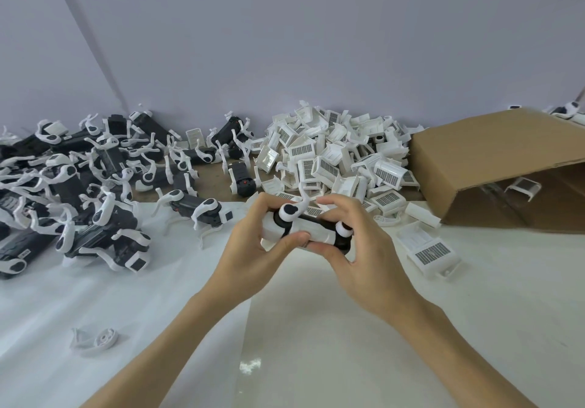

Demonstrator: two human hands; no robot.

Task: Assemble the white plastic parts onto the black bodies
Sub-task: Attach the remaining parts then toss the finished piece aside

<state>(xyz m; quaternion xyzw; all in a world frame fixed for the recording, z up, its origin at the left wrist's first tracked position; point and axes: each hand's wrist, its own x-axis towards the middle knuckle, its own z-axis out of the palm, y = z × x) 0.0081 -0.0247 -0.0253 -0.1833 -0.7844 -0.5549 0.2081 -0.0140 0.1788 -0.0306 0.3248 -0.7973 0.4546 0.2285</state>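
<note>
Toward the person from the hands [316, 243], the white table [316, 344] lies open. A heap of assembled bodies [79, 186] blocks the left, loose white parts [335, 157] crowd just beyond, a tipped cardboard box [493, 167] closes the right; one white piece [95, 341] lies near-left

Head cam, one view only, wide-angle, aimed fwd and down over the table [316, 328].

Cam sits above and behind the person's forearms, which enter from the bottom edge; left hand [253, 249] and right hand [357, 249] meet near frame centre, close to the lens. Far table edge and the wall [285, 43] fill the top half, wall lines bent by the lens. Pile of black-and-white units [79, 186] lies far left, white parts heap [335, 157] centre-back, cardboard box [493, 151] at right edge. No 2nd view, so no overlap to give.
</note>
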